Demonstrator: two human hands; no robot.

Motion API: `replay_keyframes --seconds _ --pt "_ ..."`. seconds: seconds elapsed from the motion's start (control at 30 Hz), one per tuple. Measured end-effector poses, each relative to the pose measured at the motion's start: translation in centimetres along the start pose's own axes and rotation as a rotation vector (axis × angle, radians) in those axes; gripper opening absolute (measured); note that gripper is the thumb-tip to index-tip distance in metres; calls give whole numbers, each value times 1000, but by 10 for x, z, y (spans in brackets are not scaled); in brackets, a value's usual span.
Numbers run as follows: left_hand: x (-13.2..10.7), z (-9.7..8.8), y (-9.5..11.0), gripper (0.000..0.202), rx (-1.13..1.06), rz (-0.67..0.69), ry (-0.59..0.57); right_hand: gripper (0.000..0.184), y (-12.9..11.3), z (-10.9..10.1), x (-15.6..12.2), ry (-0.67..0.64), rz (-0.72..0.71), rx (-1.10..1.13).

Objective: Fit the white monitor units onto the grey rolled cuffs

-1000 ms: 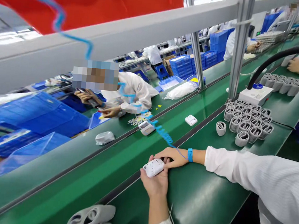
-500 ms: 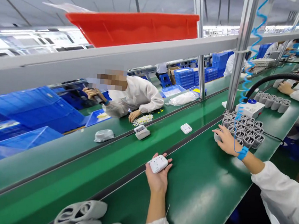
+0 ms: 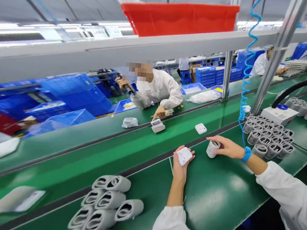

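My left hand (image 3: 179,167) lies palm up on the green bench and holds a small white device (image 3: 184,155) with buttons on its face. My right hand (image 3: 227,147), with a blue wrist strap (image 3: 246,154) and coiled blue cord (image 3: 246,73), grips a rolled grey cuff (image 3: 211,148) just right of the device. The cuff stands on end on the bench, a short gap away from the left hand.
A batch of rolled grey cuffs (image 3: 268,137) stands at the right, another pile (image 3: 108,206) lies near left. On the conveyor belt (image 3: 129,145) sit white devices (image 3: 200,128) (image 3: 158,126). A person in white (image 3: 158,90) works opposite. A white box with black hose (image 3: 279,114) is behind.
My right hand has come back from the batch of cuffs with one cuff and now rests close to my left hand. The view has shifted to the left.
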State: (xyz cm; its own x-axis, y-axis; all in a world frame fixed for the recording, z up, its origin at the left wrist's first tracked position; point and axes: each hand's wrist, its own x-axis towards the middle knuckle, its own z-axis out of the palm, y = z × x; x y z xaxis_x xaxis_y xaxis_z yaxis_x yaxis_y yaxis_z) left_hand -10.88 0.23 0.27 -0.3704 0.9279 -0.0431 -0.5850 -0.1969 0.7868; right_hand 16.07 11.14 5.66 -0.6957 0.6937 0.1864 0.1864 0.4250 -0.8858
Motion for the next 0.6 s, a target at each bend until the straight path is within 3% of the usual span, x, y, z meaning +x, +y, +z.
replay_keyframes --seconds 0.13,0.23,0.4,0.6 --pt "-8 11 -6 79 7 8 -55 90 4 39 20 -102 90 589" --pt "-13 17 -11 78 28 53 -22 82 14 60 30 -92 197 836" --pt "-15 19 -16 79 60 110 33 59 18 69 31 -58 276 865" --pt "-15 18 -11 76 97 107 27 81 11 59 27 -145 384 939"
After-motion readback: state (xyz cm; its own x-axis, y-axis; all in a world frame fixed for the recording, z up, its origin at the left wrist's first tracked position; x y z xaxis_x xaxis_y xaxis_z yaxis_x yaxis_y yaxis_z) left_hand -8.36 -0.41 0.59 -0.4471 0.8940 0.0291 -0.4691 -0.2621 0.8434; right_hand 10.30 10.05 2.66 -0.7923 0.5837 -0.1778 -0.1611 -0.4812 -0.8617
